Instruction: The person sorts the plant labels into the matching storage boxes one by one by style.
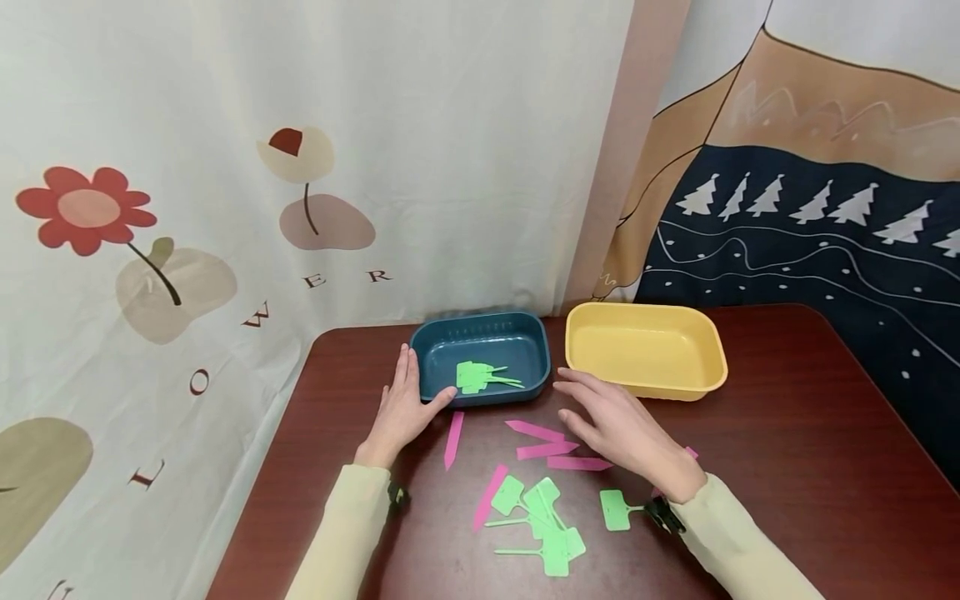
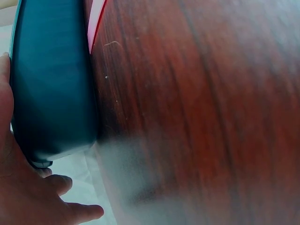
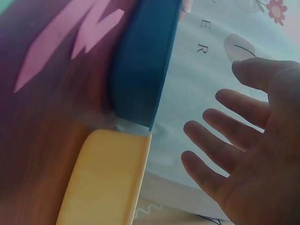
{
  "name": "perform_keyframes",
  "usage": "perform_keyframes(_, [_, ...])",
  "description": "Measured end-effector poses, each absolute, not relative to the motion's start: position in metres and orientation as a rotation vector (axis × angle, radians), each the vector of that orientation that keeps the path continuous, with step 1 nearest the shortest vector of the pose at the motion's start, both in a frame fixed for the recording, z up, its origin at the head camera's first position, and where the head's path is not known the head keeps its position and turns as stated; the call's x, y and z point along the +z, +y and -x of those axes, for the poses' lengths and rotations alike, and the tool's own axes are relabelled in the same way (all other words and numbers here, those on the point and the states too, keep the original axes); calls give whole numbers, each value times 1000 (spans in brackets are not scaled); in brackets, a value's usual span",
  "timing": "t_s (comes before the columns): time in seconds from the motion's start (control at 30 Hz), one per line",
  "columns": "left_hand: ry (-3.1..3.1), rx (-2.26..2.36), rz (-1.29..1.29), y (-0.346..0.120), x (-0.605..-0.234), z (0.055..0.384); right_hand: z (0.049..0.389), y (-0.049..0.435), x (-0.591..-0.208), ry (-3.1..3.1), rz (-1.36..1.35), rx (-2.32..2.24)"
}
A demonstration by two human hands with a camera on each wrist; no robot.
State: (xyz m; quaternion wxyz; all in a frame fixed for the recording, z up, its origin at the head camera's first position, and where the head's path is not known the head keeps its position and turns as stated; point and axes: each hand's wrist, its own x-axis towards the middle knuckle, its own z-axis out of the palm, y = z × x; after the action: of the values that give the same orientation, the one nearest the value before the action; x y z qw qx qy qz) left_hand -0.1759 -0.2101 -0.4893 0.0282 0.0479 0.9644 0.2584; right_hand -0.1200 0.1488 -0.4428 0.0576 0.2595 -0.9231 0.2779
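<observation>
My left hand [image 1: 399, 414] rests at the left front corner of a dark teal plastic basin [image 1: 517, 393], its fingers extended along the left side and its thumb at the front rim. Inside that basin lie several green T-shaped plant labels [image 1: 470, 378]. In the left wrist view, fingers lie against the basin's outer wall [image 2: 51, 84]. My right hand [image 1: 615, 419] hovers in front of a yellow basin [image 1: 645, 357], holding nothing. The right wrist view shows its spread, slightly bent fingers [image 3: 213, 145] apart from both basins.
On the brown table [image 1: 787, 467], several pink pointed plant labels [image 1: 547, 451] lie scattered in front of the teal basin. Nearer the front is a loose pile of green labels [image 1: 553, 546], with a single green label [image 1: 615, 510] to its right. A printed curtain [image 1: 465, 167] hangs behind.
</observation>
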Motion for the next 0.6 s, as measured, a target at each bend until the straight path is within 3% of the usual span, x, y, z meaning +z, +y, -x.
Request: perform_keyframes(0.6, [2971,788,-141,-212,-493,178,79,191,-465,-2902,-831,721])
